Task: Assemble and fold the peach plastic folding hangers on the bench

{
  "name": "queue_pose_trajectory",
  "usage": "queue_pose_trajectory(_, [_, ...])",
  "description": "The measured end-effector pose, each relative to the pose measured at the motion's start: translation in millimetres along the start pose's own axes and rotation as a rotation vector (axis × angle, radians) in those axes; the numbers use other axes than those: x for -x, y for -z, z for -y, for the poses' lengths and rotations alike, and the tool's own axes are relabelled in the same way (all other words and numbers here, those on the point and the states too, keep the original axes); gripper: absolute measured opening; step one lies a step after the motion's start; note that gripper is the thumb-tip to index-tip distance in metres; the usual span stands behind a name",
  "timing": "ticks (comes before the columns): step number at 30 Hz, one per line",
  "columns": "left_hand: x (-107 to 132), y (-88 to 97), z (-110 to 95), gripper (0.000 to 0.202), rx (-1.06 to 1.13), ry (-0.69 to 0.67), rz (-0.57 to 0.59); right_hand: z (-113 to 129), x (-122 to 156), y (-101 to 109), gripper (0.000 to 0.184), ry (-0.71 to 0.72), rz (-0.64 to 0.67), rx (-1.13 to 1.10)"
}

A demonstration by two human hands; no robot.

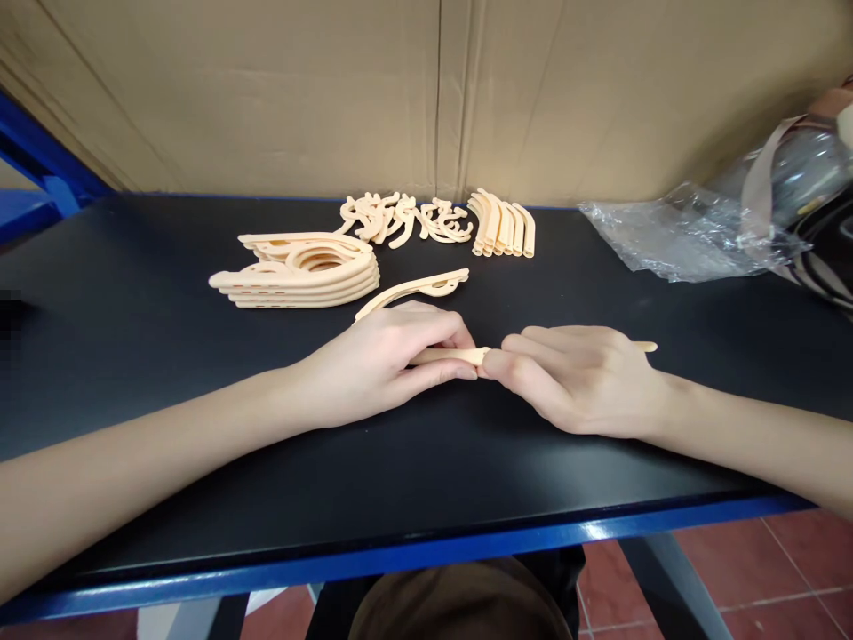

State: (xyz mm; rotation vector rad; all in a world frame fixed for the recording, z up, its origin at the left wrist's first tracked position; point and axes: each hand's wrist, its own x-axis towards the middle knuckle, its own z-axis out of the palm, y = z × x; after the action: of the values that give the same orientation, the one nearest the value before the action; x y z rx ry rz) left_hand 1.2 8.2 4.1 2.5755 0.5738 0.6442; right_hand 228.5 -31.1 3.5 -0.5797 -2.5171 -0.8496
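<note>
My left hand (400, 360) is closed around a slim beige plastic hanger arm (448, 356), its thumb and fingers pinching close to one end. My right hand (579, 378) meets it there, fingers wrapped and thumb pressed at the joint. A thin beige tip (645, 347) pokes out past the right hand's far side; whether it belongs to the same piece is hidden by the fingers. Behind my left hand a curved beige arm with a slot (419, 286) extends to the upper right, its lower end covered by the hand.
On the black tabletop (400, 480), a stack of beige hanger parts (299, 280) stands left. Loose hooks (440, 222) and curved tubes (499, 227) lie along the cardboard wall (267, 98). Clear plastic wrap (686, 236) lies right. A blue edge (426, 556) runs along the front.
</note>
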Motion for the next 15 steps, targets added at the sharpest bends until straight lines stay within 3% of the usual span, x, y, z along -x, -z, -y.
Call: queue_pose_trajectory(15, [0.0,0.5,-3.1,0.015,-0.028,-0.031,0.021,-1.8,0.3,-0.2,0.012,0.055,0.076,0.045])
